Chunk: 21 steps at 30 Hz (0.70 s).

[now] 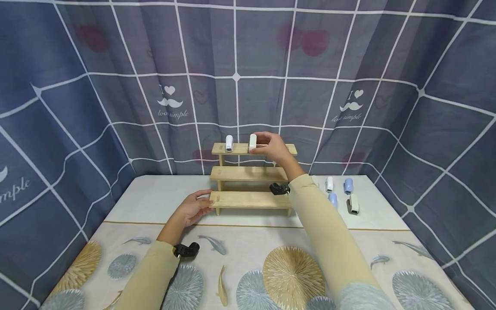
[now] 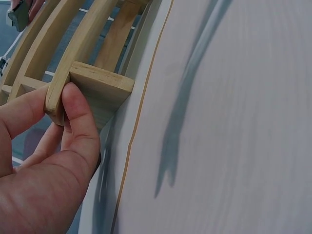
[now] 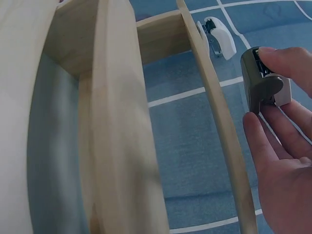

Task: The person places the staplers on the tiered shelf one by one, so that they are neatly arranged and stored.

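Observation:
A three-step wooden display stand (image 1: 252,199) stands at the back of the table. At its lowest step, my left hand (image 1: 193,209) pinches the left end of the board between thumb and fingers, as the left wrist view shows closely. My right hand (image 1: 276,148) holds a small white stapler (image 1: 252,141) at the top step, thumb on one side and fingers on the other. Its dark grey base (image 3: 252,85) faces the right wrist camera. To the left of it, a white mini stapler (image 1: 229,143) sits upright on the same step.
Right of the stand, several small staplers lie on the table, among them a blue one (image 1: 348,185) and a cream one with a dark base (image 1: 353,204). My right sleeve (image 1: 329,228) partly covers another. A checked curtain (image 1: 209,99) hangs close behind the stand.

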Motion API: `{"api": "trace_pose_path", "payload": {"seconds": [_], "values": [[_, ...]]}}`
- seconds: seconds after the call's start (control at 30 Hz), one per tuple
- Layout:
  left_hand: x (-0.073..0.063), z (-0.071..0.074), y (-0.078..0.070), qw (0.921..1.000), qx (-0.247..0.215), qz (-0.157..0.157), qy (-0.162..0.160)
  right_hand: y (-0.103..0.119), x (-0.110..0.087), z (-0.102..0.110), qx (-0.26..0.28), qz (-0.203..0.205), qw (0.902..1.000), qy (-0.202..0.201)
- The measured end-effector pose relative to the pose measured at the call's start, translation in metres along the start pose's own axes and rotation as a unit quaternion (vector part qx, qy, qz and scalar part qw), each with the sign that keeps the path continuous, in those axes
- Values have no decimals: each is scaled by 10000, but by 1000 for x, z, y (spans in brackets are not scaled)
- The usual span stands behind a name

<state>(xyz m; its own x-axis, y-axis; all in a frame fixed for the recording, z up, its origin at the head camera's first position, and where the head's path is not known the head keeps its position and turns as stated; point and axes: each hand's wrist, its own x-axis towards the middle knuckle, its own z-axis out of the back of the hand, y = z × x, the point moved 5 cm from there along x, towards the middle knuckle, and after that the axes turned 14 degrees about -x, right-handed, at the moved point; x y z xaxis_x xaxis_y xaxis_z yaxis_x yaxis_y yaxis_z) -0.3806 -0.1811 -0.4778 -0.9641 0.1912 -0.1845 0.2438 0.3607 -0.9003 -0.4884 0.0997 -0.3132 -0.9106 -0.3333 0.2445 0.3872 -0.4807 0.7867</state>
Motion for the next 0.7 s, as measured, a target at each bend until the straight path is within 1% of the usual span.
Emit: {"api": "trace_pose_path", "payload": {"seconds": [0.07, 0.3, 0.53, 0.7], "values": [[0, 0, 0, 10000, 7, -3, 3, 0, 4, 0, -8, -69, 10000, 21], [0, -1, 0, 10000, -3, -16, 51, 2, 15, 1, -305, -211, 9993, 7], [1, 0, 2, 10000, 30, 24, -74, -1, 21, -1, -396, -379, 9985, 76], [1, 1, 2, 10000, 8, 32, -85, -4, 23, -1, -405, -458, 9981, 60]]}}
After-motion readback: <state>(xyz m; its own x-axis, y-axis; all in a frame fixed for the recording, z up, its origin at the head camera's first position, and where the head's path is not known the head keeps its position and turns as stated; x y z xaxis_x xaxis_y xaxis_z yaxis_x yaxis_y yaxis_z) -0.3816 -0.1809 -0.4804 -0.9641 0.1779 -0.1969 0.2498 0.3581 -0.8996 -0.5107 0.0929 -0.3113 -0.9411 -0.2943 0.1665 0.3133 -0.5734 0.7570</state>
